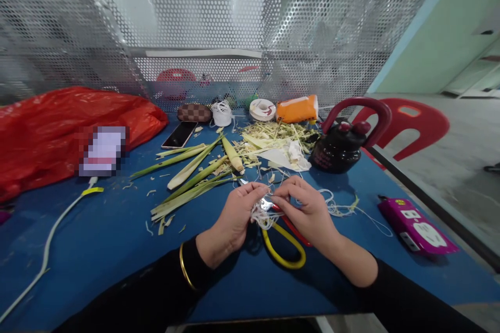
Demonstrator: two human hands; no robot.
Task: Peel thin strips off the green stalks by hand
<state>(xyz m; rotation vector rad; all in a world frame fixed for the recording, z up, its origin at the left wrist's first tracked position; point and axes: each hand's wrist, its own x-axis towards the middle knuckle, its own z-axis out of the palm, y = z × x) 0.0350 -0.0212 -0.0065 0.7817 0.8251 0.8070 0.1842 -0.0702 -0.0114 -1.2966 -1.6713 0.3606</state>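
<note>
My left hand [239, 214] is closed in a pinch on a tangled bundle of white string [263, 214]. My right hand [307, 210] faces it, thumb and fingers pinched on the string at the bundle's top edge. Under both hands lie scissors [287, 255] with one yellow and one red handle loop; their blades are partly hidden. More loose string [341, 205] trails over the table to the right. Beyond the hands are pale green husk leaves [195, 169] and a peeled husk-wrapped piece [233, 155].
The blue table [128, 250] carries a heap of shredded fibres [273, 138], a dark pot-shaped flask [336, 151], a purple pack [416, 226], an orange pack [297, 109], a ribbon spool [262, 109], a phone [179, 135], a lit phone [102, 151] on a cable and a red plastic bag [58, 130].
</note>
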